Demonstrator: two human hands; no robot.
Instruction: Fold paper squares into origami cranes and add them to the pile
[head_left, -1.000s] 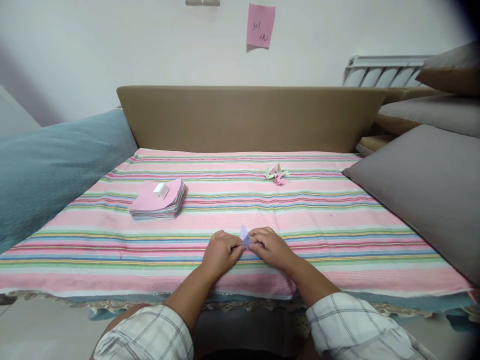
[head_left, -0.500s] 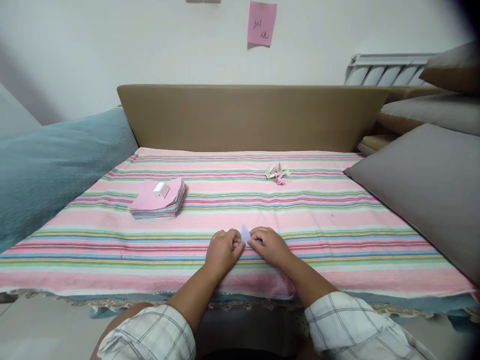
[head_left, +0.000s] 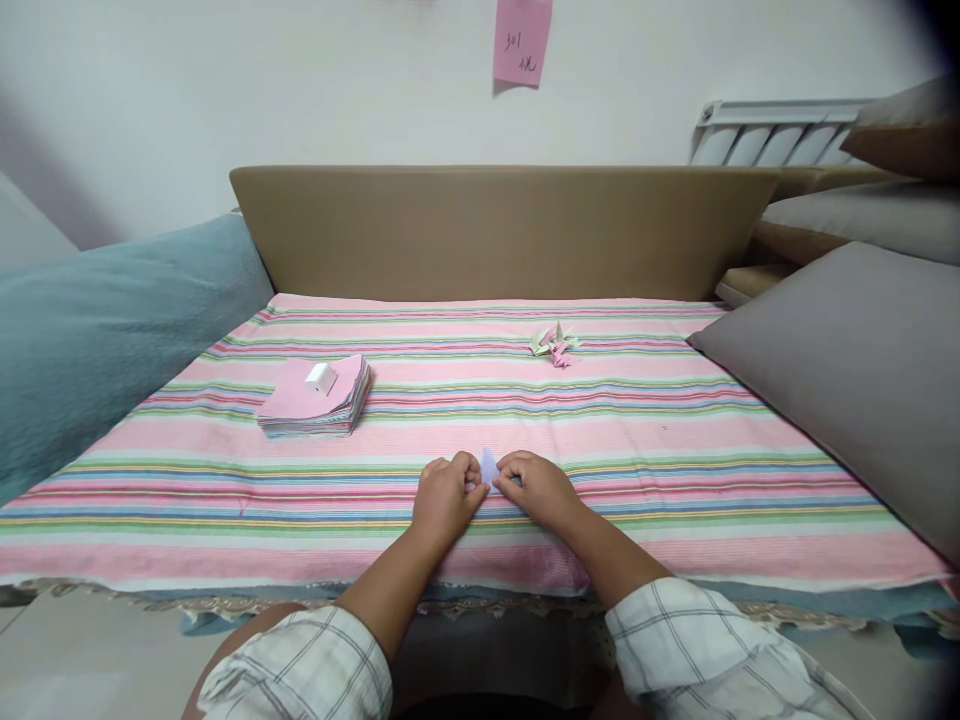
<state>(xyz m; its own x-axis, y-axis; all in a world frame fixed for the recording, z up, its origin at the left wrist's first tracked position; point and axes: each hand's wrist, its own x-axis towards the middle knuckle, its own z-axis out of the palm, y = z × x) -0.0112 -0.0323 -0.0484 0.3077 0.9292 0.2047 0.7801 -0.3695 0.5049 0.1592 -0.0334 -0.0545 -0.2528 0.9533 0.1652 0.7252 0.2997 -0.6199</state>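
A small pale-blue folded paper (head_left: 489, 468) lies between my hands, its pointed tip facing away from me. My left hand (head_left: 448, 490) pinches the paper's left side, thumb toward its lower edge. On the opposite side my right hand (head_left: 538, 488) has thumb and fingers closed at the paper's right edge. Both hands rest low over the striped cloth (head_left: 420, 540). The fingers cover much of the paper, so its exact folds cannot be made out.
A stack of coloured paper sheets (head_left: 300, 392) sits left, with a small white block (head_left: 321, 377) on top. Folded pink and green paper pieces (head_left: 556, 345) lie farther back. Grey cushions (head_left: 847, 330) stand right, a teal cushion (head_left: 127, 330) left, and a brown backrest (head_left: 495, 235) behind.
The view has shifted very slightly. Both hands stay at the pale-blue paper, with only small finger movements.
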